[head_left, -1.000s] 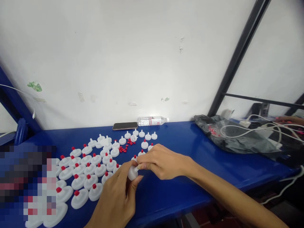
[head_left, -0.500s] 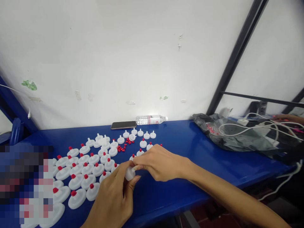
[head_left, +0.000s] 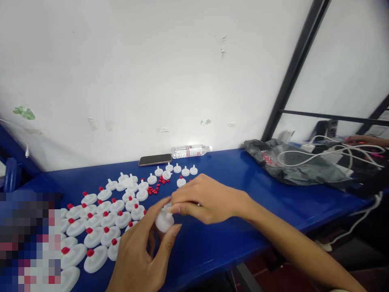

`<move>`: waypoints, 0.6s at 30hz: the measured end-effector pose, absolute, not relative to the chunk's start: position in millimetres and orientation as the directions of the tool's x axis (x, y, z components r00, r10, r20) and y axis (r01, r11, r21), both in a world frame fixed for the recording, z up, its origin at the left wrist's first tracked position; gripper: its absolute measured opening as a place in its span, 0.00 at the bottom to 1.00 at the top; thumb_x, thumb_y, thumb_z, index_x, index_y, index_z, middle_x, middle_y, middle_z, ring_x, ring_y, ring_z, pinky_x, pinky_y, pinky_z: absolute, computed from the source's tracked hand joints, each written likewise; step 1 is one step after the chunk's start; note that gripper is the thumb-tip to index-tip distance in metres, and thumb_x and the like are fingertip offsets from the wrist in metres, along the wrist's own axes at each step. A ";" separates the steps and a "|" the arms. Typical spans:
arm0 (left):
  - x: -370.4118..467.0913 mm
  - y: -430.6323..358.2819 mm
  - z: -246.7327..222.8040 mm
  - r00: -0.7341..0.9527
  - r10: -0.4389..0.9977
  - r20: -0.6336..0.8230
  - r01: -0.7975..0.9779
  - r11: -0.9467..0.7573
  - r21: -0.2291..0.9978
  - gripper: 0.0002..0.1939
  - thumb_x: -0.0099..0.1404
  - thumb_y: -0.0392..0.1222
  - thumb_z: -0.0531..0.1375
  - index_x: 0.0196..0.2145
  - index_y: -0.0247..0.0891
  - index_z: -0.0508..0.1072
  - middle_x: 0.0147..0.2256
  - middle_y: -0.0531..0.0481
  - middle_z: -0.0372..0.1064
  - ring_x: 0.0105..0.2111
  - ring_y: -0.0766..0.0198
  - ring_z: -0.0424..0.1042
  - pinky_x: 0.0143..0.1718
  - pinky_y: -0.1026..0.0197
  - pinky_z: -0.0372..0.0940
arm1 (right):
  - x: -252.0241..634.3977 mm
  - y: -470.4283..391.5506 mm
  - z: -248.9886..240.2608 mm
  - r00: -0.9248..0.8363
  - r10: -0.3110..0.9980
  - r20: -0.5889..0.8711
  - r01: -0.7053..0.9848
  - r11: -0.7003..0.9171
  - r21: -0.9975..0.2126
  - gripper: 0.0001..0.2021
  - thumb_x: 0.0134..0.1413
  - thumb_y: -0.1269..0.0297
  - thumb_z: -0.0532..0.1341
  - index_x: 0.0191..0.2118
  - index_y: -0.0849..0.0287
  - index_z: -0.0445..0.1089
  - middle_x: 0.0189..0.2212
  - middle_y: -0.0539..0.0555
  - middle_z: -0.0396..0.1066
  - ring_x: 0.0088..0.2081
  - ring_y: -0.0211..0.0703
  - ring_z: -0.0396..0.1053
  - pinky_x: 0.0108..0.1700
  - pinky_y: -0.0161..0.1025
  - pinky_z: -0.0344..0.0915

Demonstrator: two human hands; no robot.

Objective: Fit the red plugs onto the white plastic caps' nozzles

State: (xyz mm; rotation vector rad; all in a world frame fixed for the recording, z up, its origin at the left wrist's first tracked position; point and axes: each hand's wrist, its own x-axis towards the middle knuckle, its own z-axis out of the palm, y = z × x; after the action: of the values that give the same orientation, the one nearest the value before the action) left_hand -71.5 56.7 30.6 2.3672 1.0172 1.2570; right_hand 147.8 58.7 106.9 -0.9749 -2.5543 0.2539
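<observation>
A white plastic nozzle cap [head_left: 164,221] is held between my two hands above the blue table. My left hand [head_left: 142,247] curls round its wide round base, the thumb at the near right edge. My right hand [head_left: 209,198] pinches at its narrow spout; whether a red tip sits there is hidden by the fingers. Left of my hands stand many white nozzle caps with red tips [head_left: 92,237]. Behind them, white nozzle caps without red tips [head_left: 130,180] are bunched together. Small loose red tips [head_left: 153,190] lie beyond my hands.
A phone [head_left: 154,159] and a clear water bottle [head_left: 190,151] lie along the wall. On the right, a dark plastic bag [head_left: 273,170] sits under white cables [head_left: 306,161]. Another person's hand [head_left: 361,140] shows at the far right. The blue table's [head_left: 225,243] front edge runs below my right forearm.
My left thumb and fingers have loosened a little round the nozzle cap, showing more of its base. My right hand stays at the spout. The view has shifted slightly.
</observation>
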 end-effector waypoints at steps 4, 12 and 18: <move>-68.4 58.5 27.6 0.391 0.673 0.627 0.521 -0.724 0.452 0.20 0.75 0.50 0.55 0.61 0.47 0.67 0.30 0.60 0.74 0.17 0.72 0.66 0.21 0.68 0.65 | 183.9 75.6 116.2 -0.368 0.828 0.423 0.812 0.507 -0.288 0.21 0.73 0.58 0.50 0.26 0.57 0.58 0.21 0.46 0.60 0.24 0.35 0.53 0.31 0.38 0.48; -68.8 62.6 17.3 0.495 0.575 0.652 0.501 -0.802 0.326 0.10 0.75 0.42 0.54 0.48 0.44 0.73 0.31 0.57 0.78 0.18 0.71 0.69 0.23 0.66 0.65 | 250.7 118.3 87.5 -0.152 0.980 0.129 0.950 0.181 -0.256 0.26 0.65 0.52 0.58 0.19 0.57 0.54 0.16 0.46 0.56 0.20 0.34 0.50 0.28 0.38 0.47; -69.5 63.3 14.9 0.516 0.537 0.667 0.498 -0.822 0.276 0.10 0.74 0.39 0.54 0.48 0.44 0.74 0.33 0.55 0.80 0.23 0.66 0.77 0.23 0.64 0.66 | 248.1 126.3 78.8 -0.055 0.979 0.197 0.965 0.103 -0.240 0.30 0.72 0.43 0.48 0.24 0.58 0.65 0.20 0.50 0.64 0.22 0.37 0.57 0.28 0.38 0.49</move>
State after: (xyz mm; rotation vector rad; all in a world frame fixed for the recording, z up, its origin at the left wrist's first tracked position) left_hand -69.5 63.3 14.9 2.6918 0.9200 1.2122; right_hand 248.1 126.3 78.8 -1.9174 -2.0790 0.0618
